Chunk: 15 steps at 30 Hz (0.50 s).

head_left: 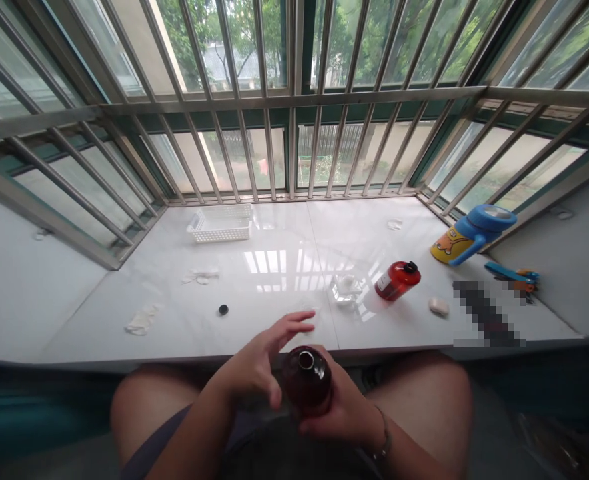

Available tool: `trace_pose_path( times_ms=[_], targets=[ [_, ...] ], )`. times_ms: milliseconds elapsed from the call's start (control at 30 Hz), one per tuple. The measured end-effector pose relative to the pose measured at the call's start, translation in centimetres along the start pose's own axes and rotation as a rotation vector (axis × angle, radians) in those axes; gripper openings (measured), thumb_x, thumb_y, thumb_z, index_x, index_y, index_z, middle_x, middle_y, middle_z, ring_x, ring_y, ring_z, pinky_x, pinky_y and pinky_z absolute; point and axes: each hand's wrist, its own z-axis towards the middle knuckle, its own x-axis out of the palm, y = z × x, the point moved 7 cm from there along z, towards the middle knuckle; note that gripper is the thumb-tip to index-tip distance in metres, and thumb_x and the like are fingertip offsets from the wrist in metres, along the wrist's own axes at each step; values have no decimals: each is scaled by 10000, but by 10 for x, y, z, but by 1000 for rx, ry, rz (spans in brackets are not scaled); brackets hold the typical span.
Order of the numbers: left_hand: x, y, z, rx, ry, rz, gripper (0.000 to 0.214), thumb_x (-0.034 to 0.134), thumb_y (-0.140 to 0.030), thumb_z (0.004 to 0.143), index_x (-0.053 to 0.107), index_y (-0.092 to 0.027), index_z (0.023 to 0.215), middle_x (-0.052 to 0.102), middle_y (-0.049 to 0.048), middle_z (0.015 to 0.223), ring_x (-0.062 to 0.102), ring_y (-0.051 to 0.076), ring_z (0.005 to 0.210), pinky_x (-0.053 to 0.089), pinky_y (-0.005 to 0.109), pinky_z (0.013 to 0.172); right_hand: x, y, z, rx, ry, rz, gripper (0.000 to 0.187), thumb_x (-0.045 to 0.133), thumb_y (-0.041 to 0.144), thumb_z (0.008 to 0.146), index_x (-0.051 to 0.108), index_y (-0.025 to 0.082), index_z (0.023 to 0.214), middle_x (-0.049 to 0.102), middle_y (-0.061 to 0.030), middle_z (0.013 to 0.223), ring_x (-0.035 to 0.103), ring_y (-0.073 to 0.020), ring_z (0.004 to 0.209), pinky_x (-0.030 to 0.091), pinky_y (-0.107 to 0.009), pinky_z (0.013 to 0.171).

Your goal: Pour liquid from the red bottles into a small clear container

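Note:
My right hand is wrapped round a dark red bottle, held upright over my lap at the counter's front edge. The bottle's mouth is uncapped and faces up toward me. Close to its left side, my left hand is open, thumb and fingers spread apart, with nothing in it. A small black cap lies on the counter to the left. Beyond the hands stand a clear glass jar and a red bottle with a black top.
On the white counter are a white perforated basket, crumpled white tissues and a pale bar-like object. A blue and yellow flask stands right, near a blue and orange tool. Metal window bars enclose the back.

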Motion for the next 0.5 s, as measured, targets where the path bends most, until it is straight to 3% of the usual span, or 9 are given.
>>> trace_pose_path(
  times_ms=[67, 133, 200, 367, 500],
  targets=[
    [-16, 23, 2, -11, -197, 2, 1084, 718, -953, 656, 630, -274, 1497, 486, 202, 1659, 409, 438, 1599, 354, 608, 1306, -19, -13, -12, 17, -143, -121, 884, 915, 683, 733, 582, 238, 1420, 723, -142, 1300, 738, -347, 1162, 614, -493, 1027],
    [-29, 44, 2, -98, -386, 168, 916, 783, -809, 789, 593, -275, 1509, 528, 181, 1626, 447, 402, 1579, 318, 612, 1329, -37, -24, -24, 46, -266, -230, 827, 934, 569, 755, 567, 247, 1422, 732, -137, 1277, 748, -336, 1126, 626, -479, 1002],
    [-32, 59, 5, -197, -501, 396, 885, 899, -639, 785, 564, -270, 1517, 558, 168, 1595, 486, 398, 1541, 341, 634, 1313, -55, -30, -36, 75, -397, -332, 776, 935, 490, 758, 570, 250, 1400, 741, -132, 1265, 754, -328, 1112, 640, -456, 968],
    [-12, 74, 26, -233, -597, 770, 964, 1034, -478, 637, 594, -213, 1453, 643, 158, 1456, 542, 427, 1423, 443, 642, 1224, -89, -31, -54, 174, -649, -519, 729, 896, 516, 764, 574, 247, 1360, 739, -104, 1255, 748, -306, 1089, 628, -453, 975],
    [-6, 83, 37, -257, -551, 809, 799, 972, -401, 741, 628, -205, 1435, 671, 140, 1367, 576, 394, 1333, 481, 595, 1178, -103, -25, -55, 188, -682, -586, 738, 885, 546, 781, 555, 262, 1377, 724, -108, 1306, 739, -317, 1134, 616, -474, 993]
  ],
)
